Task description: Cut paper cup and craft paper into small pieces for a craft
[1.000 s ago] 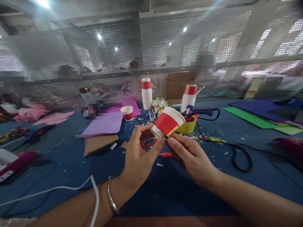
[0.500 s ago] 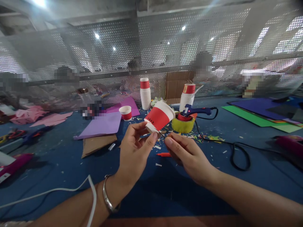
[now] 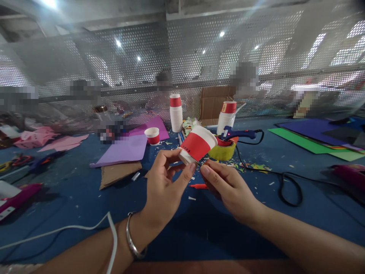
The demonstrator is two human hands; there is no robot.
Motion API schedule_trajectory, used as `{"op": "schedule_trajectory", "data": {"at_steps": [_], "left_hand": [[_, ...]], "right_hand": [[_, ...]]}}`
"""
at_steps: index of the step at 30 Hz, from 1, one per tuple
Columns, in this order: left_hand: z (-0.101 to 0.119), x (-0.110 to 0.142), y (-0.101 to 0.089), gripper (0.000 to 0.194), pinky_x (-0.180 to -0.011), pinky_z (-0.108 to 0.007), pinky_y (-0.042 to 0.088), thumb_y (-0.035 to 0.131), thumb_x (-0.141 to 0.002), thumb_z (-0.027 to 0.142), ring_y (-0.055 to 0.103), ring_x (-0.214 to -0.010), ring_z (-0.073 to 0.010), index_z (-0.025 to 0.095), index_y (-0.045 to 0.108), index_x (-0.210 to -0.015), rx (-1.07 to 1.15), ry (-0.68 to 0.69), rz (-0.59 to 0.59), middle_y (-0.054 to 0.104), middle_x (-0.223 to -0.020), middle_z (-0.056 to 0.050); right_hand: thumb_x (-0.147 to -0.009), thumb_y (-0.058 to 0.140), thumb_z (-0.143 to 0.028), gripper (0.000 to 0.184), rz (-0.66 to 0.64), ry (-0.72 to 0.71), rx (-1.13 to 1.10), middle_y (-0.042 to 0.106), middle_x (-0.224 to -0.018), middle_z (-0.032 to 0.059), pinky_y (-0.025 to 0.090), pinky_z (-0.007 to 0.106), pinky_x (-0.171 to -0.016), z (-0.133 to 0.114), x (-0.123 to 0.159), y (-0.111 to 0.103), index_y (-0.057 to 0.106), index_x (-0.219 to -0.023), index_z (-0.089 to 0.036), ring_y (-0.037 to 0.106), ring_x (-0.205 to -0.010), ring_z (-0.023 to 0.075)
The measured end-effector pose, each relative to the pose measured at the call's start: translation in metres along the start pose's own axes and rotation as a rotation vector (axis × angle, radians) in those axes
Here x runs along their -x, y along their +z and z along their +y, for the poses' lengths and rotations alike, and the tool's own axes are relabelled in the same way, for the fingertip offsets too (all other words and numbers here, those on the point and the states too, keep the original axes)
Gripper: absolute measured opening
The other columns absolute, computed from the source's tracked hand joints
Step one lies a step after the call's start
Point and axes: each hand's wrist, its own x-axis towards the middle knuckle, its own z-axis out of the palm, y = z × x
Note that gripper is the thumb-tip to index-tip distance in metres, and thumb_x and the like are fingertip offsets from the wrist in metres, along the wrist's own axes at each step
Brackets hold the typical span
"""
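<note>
Cup (image 3: pixel 199 144) above tabletop (image 3: pixel 196 232), tilted, clamped near its base by fingers of left hand (image 3: pixel 165 188), presumably for steady access to the underside. Fingers of right hand (image 3: pixel 232 186) together on thin tool (image 3: pixel 198 164), identity unclear. Glue gun (image 3: pixel 241 134) atop yellow roll (image 3: pixel 224 152), likely within reach.

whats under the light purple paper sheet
A brown corrugated cardboard piece pokes out beneath the near edge of the light purple paper sheet; anything further under is covered and can't be seen.
</note>
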Motion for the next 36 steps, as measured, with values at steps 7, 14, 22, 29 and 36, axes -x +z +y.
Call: {"op": "schedule_trajectory", "data": {"at_steps": [7,14,22,29,36], "left_hand": [[-0.0043,-0.0032,-0.0017,0.035,-0.088,-0.029,0.055,0.079,-0.079,0.030,0.066,-0.101,-0.0173,0.020,0.061,-0.107,0.102,-0.059,0.023,0.070,-0.106,-0.005],[-0.0048,-0.0066,-0.0006,0.035,-0.081,-0.029,0.056,0.081,-0.075,0.037,0.066,-0.092,-0.0174,0.018,0.065,-0.100,0.239,-0.283,0.017,0.070,-0.103,-0.007],[-0.0048,-0.0072,-0.0004,0.039,-0.087,-0.034,0.054,0.080,-0.074,0.032,0.067,-0.095,-0.0200,0.018,0.062,-0.106,0.253,-0.270,0.019,0.069,-0.108,-0.008],[-0.0085,-0.0036,-0.0028,0.034,-0.084,-0.031,0.051,0.080,-0.076,0.030,0.064,-0.091,-0.0158,0.021,0.060,-0.102,0.158,-0.158,0.001,0.070,-0.098,-0.003],[-0.0093,-0.0021,-0.0012,0.028,-0.082,-0.030,0.052,0.079,-0.078,0.028,0.065,-0.091,-0.0157,0.022,0.061,-0.099,0.137,-0.108,0.013,0.070,-0.097,-0.002]], "right_hand": [[-0.097,0.051,-0.049,0.039,0.000,-0.037,0.054,0.029,-0.058,-0.0076,0.020,0.026,-0.044,-0.0034,0.0004,-0.0013,0.045,-0.071,-0.022,0.023,-0.048,0.0085],[-0.098,0.049,-0.048,0.039,-0.019,-0.051,0.121,0.033,-0.054,-0.0071,0.022,0.027,-0.043,-0.0035,-0.0009,-0.0041,0.046,-0.069,-0.023,0.027,-0.047,0.0092],[-0.098,0.049,-0.046,0.038,-0.007,-0.085,0.164,0.035,-0.055,-0.0071,0.024,0.027,-0.046,-0.0055,-0.0010,-0.0018,0.045,-0.069,-0.023,0.028,-0.048,0.0094],[-0.098,0.049,-0.045,0.036,-0.011,-0.115,0.180,0.034,-0.058,-0.0069,0.026,0.027,-0.047,-0.0064,-0.0007,-0.0023,0.047,-0.071,-0.022,0.028,-0.049,0.0094],[-0.099,0.047,-0.046,0.036,-0.013,-0.101,0.205,0.034,-0.060,-0.0061,0.026,0.027,-0.048,-0.0049,0.0007,-0.0037,0.048,-0.073,-0.022,0.027,-0.051,0.0102]]}}
